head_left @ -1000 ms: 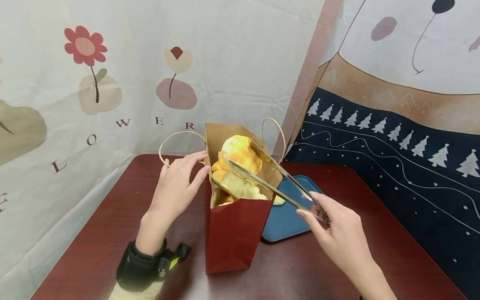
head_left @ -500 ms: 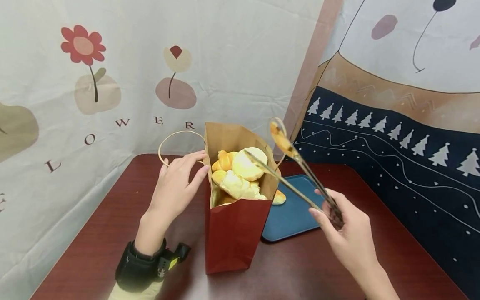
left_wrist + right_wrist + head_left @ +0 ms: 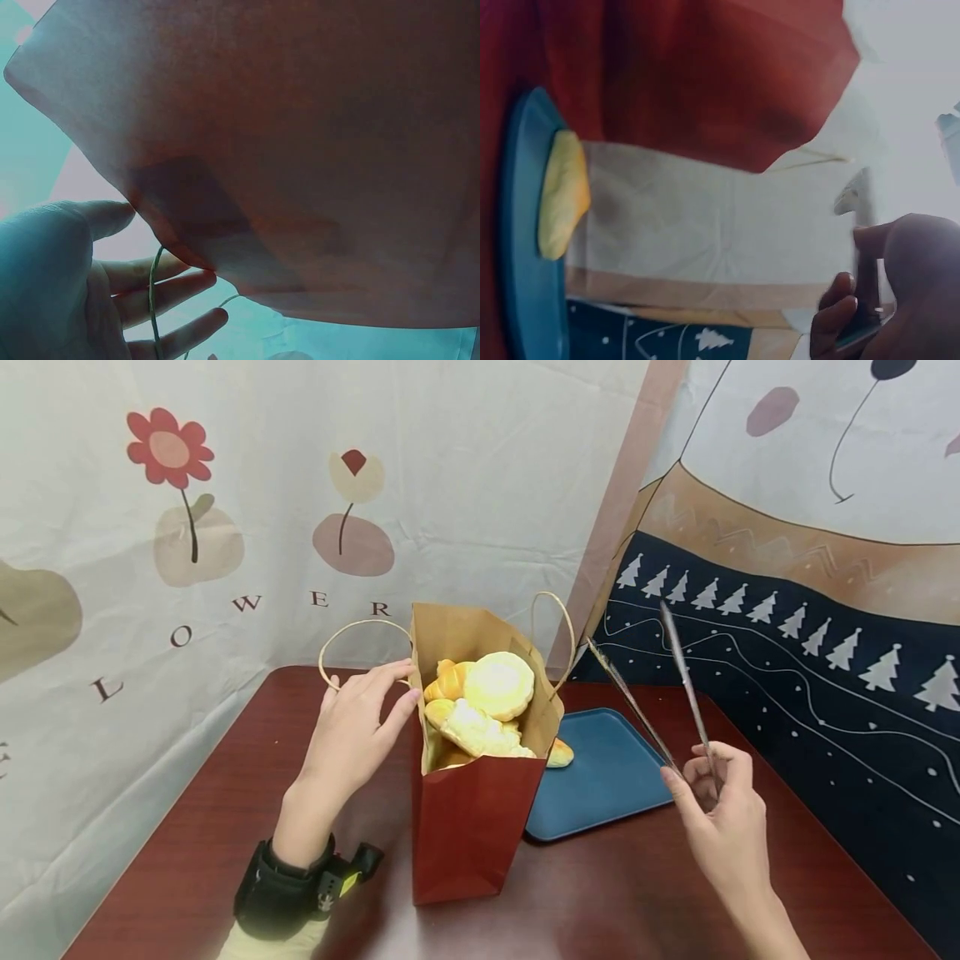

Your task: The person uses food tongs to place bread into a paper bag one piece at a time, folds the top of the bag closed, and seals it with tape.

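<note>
A tall red paper bag (image 3: pixel 465 835) stands upright, its brown inside showing. Within its mouth sit a round bun (image 3: pixel 498 685), a croissant-like roll (image 3: pixel 448 680) and a pale-topped bread piece (image 3: pixel 480 731). My left hand (image 3: pixel 352 718) touches the bag's left rim with fairly straight fingers, beside a cord handle (image 3: pixel 322 656). In the left wrist view, thumb and fingertips are right at the paper edge. To the right of the bag, my right hand (image 3: pixel 723 818) grips metal tongs (image 3: pixel 686 681), their arms spread with nothing between the tips.
A blue tray (image 3: pixel 600 785) lies behind and right of the bag, which covers part of it. One bread piece (image 3: pixel 564 195) rests on the tray. The dark red table (image 3: pixel 210 827) meets patterned cloth hangings (image 3: pixel 480 485) behind it.
The tongs let go of the round bun, which now lies in the bag among the other bread. My right hand moved right with the tongs, away from the bag. My left hand stayed put.
</note>
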Demonstrator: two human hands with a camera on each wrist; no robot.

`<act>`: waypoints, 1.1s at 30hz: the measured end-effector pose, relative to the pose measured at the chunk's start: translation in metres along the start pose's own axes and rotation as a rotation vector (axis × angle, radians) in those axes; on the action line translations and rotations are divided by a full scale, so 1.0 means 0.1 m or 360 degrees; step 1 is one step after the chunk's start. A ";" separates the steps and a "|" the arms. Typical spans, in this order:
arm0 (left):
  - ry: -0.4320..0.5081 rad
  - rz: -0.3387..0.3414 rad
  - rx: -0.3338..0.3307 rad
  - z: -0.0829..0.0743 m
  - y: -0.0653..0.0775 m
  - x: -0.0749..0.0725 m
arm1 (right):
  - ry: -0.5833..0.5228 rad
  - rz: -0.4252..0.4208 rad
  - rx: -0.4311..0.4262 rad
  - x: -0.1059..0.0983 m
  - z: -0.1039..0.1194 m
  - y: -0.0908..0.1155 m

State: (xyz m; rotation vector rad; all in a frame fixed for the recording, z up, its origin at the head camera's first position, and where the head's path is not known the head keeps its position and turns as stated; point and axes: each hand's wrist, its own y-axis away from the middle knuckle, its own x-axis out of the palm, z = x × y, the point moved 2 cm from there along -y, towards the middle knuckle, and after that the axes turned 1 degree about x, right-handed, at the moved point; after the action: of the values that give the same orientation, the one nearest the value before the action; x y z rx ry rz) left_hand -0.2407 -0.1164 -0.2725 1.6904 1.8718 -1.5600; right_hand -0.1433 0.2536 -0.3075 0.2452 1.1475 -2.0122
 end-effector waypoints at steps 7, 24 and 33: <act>-0.0001 0.0007 -0.0003 0.00 0.00 0.00 | 0.0468 0.0524 0.0056 0.08 -0.23 0.06; -0.0004 0.0001 -0.0008 0.00 0.00 0.00 | 0.0834 0.0921 0.0173 0.22 -0.44 0.17; -0.0002 0.0010 -0.0011 0.00 0.00 0.00 | 0.0869 0.1000 0.0257 0.26 -0.47 0.19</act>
State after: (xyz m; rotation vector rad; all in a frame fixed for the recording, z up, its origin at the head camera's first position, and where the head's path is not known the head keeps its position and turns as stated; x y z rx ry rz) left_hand -0.2409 -0.1161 -0.2728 1.6901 1.8672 -1.5506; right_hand -0.1569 0.2714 -0.3597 1.1427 1.0404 -1.4983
